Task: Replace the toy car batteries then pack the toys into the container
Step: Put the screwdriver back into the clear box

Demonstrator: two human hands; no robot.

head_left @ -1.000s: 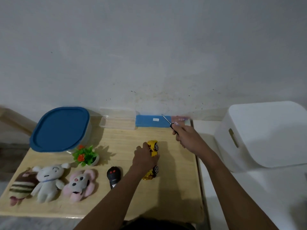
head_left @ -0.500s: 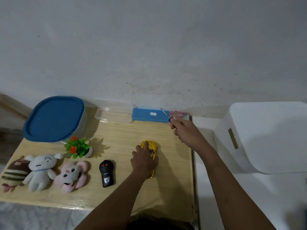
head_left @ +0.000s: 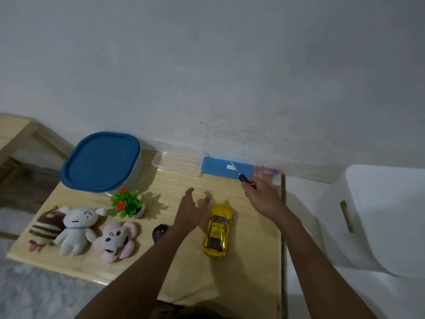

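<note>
The yellow toy car (head_left: 218, 230) stands upright on its wheels on the wooden table (head_left: 250, 245). My left hand (head_left: 192, 210) hovers just left of the car with straight fingers, holding nothing. My right hand (head_left: 262, 199) is behind and right of the car and grips a small screwdriver (head_left: 240, 173) with its thin tip pointing up and away. A black remote control (head_left: 159, 233) lies left of my left forearm. The container with a blue lid (head_left: 101, 162) stands at the back left.
Three plush toys (head_left: 76, 229) lie in a row at the front left, with a small potted plant (head_left: 128, 203) behind them. A blue box (head_left: 218, 168) and a clear plastic lid (head_left: 177, 163) sit against the wall. A white bin (head_left: 379, 215) stands right of the table.
My left hand has let go of the yellow car, which now rests upright on its wheels instead of on its side. My right hand keeps the screwdriver and has barely moved.
</note>
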